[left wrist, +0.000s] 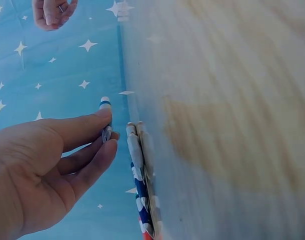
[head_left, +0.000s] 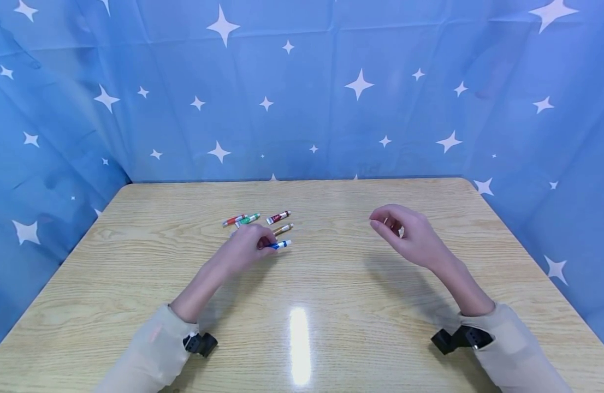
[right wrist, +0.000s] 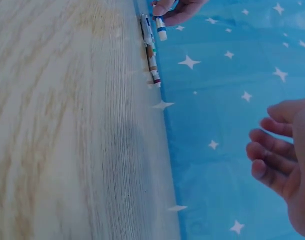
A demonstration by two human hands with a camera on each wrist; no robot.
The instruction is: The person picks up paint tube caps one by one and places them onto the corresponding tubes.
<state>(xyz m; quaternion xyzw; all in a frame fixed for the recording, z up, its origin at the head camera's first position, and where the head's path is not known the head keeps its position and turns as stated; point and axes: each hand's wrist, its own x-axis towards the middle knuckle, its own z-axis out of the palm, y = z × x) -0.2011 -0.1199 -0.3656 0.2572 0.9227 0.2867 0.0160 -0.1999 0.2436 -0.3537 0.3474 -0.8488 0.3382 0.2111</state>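
Between thumb and fingers, my left hand (head_left: 244,248) pinches a small blue-and-white paint tube (head_left: 282,244). In the left wrist view the tube's white cap end (left wrist: 105,102) points up past the thumb, held off the tabletop. Just beyond that hand lie a red tube (head_left: 231,220), a green tube (head_left: 249,219), a dark red tube (head_left: 278,217) and an ochre tube (head_left: 284,229). Part of the group is hidden behind the hand. My right hand (head_left: 411,234) hovers over the right half of the table, fingers loosely curled, holding nothing.
The wooden table (head_left: 341,295) carries a bright light reflection near its front. A blue curtain with white stars (head_left: 302,109) hangs along the table's back and sides. Each forearm wears a black wrist camera (head_left: 200,344) over a light sleeve.
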